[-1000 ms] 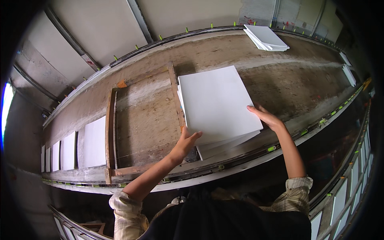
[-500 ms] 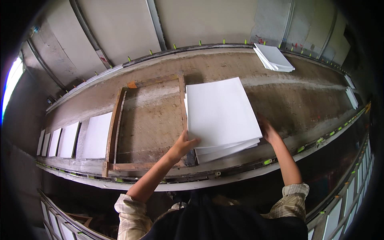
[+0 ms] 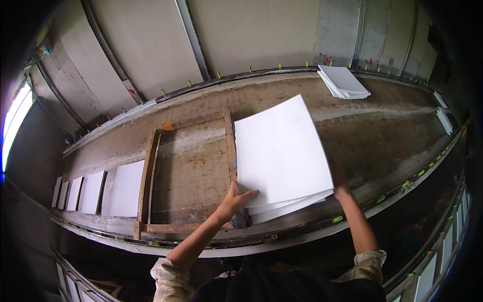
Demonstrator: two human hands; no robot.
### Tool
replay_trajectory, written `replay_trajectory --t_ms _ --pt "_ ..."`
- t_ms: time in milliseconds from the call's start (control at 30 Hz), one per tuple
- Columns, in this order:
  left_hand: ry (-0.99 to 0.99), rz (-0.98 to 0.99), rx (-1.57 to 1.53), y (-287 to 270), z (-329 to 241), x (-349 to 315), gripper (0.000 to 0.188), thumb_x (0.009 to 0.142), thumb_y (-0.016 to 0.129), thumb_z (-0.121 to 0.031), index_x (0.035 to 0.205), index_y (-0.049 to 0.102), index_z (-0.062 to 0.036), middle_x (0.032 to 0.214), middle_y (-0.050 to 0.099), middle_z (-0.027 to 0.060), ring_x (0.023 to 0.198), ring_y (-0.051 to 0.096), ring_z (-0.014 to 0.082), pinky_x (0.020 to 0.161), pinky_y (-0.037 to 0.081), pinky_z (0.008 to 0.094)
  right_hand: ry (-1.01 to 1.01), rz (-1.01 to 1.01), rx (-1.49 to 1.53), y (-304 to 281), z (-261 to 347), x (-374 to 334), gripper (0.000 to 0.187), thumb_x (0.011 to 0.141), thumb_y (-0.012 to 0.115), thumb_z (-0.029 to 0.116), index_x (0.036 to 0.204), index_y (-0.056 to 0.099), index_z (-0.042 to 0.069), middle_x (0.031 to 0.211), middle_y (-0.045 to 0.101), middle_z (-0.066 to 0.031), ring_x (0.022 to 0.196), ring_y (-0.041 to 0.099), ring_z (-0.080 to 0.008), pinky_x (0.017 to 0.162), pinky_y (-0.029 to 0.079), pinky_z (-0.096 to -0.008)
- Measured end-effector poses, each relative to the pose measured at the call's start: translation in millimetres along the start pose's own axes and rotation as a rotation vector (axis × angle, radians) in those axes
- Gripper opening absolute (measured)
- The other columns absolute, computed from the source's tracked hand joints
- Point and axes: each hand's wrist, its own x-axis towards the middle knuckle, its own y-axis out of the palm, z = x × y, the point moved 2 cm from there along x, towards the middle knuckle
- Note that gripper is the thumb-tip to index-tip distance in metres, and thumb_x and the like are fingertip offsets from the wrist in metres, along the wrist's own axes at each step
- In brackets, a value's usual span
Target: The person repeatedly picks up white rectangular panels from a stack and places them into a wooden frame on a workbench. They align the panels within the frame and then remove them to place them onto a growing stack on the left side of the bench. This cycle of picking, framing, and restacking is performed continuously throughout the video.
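Observation:
A stack of large white sheets (image 3: 282, 151) lies in front of me, its lower sheets fanned out at the near edge. At its near left corner, my left hand (image 3: 236, 199) grips the stack, thumb on top and fingers along the side, partly out of sight. My right hand (image 3: 342, 187) is closed against the right edge, near the lower corner; its fingers are dim and partly hidden by the sheets. The top sheet bows slightly, its far edge lifted. Directly left of the stack lies a wooden frame (image 3: 149, 176), its right bar beside my left hand.
Under everything runs a long, stained brown table (image 3: 377, 136) with green-tipped pegs along its rails. More white sheets (image 3: 128, 189) lie in a row at left. Another white stack (image 3: 344, 83) sits at the far right. A rack of white panels (image 3: 426, 277) stands at lower right.
The view has tilted, so the table sits lower in the picture. My left thumb reaches further onto the top sheet. My right hand is closer to the stack's near right corner.

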Motion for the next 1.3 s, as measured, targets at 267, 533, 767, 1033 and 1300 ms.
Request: replay_trajectory --t_ms 267,533,767,1033,1300 --pt "0.034 0.081 -0.039 37.7 -39.6 35.1 0.055 0.083 0.063 -0.026 0.116 0.025 -0.0032 0.109 0.044 0.0168 0.103 0.048 0.0233 0.088 0.044 0.0346 -0.008 -0.099 0.214 -44.4 76.7 -36.0 0.032 0.089 0.054 0.024 0.112 0.053 0.002 0.102 0.056 -0.0049 0.093 0.053 -0.0134 0.08 0.045 -0.0292" --pt "-0.01 0.349 -0.063 9.0 -87.3 31.5 0.069 0.081 0.061 -0.034 0.13 0.013 -0.0207 0.131 0.025 0.0143 0.123 0.032 0.0314 0.093 0.037 0.0557 -0.093 -0.334 0.318 -30.1 102.0 -72.6 0.037 0.089 0.05 0.027 0.116 0.052 0.002 0.106 0.058 -0.0089 0.093 0.059 -0.0164 0.076 0.051 -0.0306" --pt "0.099 0.163 -0.072 -121.8 -142.2 -70.2 0.073 0.077 0.059 -0.022 0.134 0.013 -0.0162 0.127 0.03 0.0158 0.12 0.034 0.029 0.098 0.033 0.0472 -0.228 0.091 0.247 109.1 155.8 -118.0 0.049 0.091 0.047 0.033 0.13 0.039 0.004 0.122 0.049 -0.0102 0.109 0.051 -0.0203 0.089 0.045 -0.033" --pt "0.281 -0.23 -0.147 -373.7 -143.2 -216.2 0.077 0.074 0.064 -0.021 0.129 0.011 -0.0136 0.115 0.04 0.0175 0.109 0.043 0.0255 0.088 0.041 0.0394 -0.299 0.401 0.107 433.8 138.3 -140.2 0.036 0.091 0.047 0.026 0.116 0.052 0.001 0.106 0.057 -0.009 0.095 0.055 -0.017 0.079 0.045 -0.03" --pt "0.119 -0.506 -0.202 -553.6 -97.8 -278.7 0.077 0.073 0.064 -0.017 0.132 0.014 -0.0151 0.118 0.044 0.0188 0.109 0.049 0.0261 0.083 0.045 0.0446 0.075 0.646 0.213 664.2 39.3 -171.0 0.041 0.092 0.045 0.031 0.123 0.05 0.005 0.113 0.057 -0.0067 0.103 0.054 -0.0159 0.087 0.044 -0.031"
